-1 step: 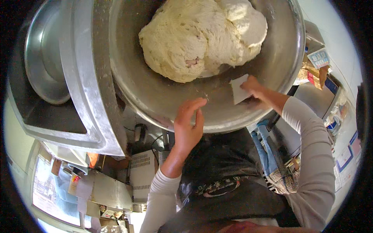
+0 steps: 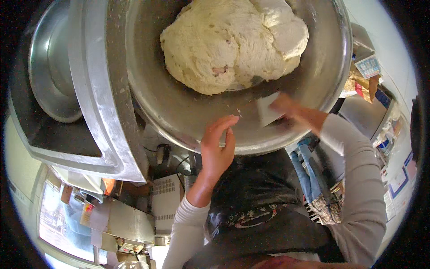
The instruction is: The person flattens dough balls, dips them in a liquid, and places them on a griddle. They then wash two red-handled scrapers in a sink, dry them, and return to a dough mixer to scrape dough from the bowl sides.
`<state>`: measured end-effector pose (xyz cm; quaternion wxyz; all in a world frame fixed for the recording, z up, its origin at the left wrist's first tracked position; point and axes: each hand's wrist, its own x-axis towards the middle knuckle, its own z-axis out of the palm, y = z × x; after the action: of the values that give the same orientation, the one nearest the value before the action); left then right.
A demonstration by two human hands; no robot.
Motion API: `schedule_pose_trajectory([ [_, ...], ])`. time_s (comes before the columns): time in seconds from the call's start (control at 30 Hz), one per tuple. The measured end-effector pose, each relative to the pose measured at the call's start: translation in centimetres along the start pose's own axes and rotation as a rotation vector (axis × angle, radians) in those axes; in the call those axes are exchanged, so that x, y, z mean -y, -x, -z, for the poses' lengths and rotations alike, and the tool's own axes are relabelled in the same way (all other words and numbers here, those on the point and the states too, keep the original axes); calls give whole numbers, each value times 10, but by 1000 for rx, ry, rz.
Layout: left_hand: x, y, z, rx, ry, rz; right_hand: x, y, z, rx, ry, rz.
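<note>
A large mass of pale, rough dough lies in the far part of a wide metal mixing bowl. My right hand, slightly blurred, grips a flat white dough scraper near the bowl's inner wall, on the side nearer me. The scraper is apart from the dough; whether its edge touches the metal I cannot tell. Over the near rim, my left hand holds nothing. Its fingers are bent forward and its thumb stands apart from them. A few small dough bits show just beyond its fingertips.
A grey metal machine housing with a round metal part stands left of the bowl. At the right are a calculator-like device and crumpled packaging. Blue cloth hangs below the bowl's right side. A white vented box stands lower left.
My right hand has moved a little to the left with the scraper, which is tilted differently. My left hand and the dough are nearly unchanged.
</note>
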<state>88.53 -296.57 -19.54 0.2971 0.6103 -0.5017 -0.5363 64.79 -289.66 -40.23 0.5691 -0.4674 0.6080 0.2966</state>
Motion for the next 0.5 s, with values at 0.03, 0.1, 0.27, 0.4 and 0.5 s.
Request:
schedule_pose_trajectory([
  [0.03, -2, 1, 4, 16, 15, 31, 35, 4, -2, -35, -20, 73],
  [0.1, -8, 5, 12, 0, 68, 97, 112, -7, -4, -102, 197, 394],
  [0.27, -21, 6, 30, -52, 151, 45, 231, -7, -9, 24, -1461, -91],
  [0.4, -28, 1, 35, -167, 81, -147, 279, -3, 41, 16, -1897, 117],
  [0.5, -25, -4, 26, -255, 149, -225, 321, -26, 115, -13, -1915, 367],
])
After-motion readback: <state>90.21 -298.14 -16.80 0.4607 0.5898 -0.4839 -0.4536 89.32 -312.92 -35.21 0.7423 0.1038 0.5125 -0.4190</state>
